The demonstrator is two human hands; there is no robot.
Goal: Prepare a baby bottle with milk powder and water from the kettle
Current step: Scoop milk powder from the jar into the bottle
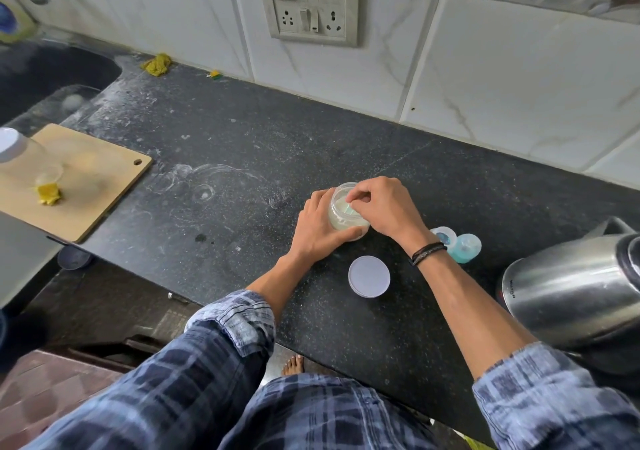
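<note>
Open powder jar (pixel 337 221) on the counter (pixel 242 131), centre: my left hand (pixel 318 228) curls round its side; my right hand (pixel 384 207) pinches what may be a scoop (pixel 347 207) in its mouth. Lid (pixel 369 276) lies just beside.

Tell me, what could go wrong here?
Powder might spill from the scoop that the right hand pinches in the jar. The right wrist sits close to the bottle parts and could knock them. The kettle stands near the right arm; it may be hot.
</note>
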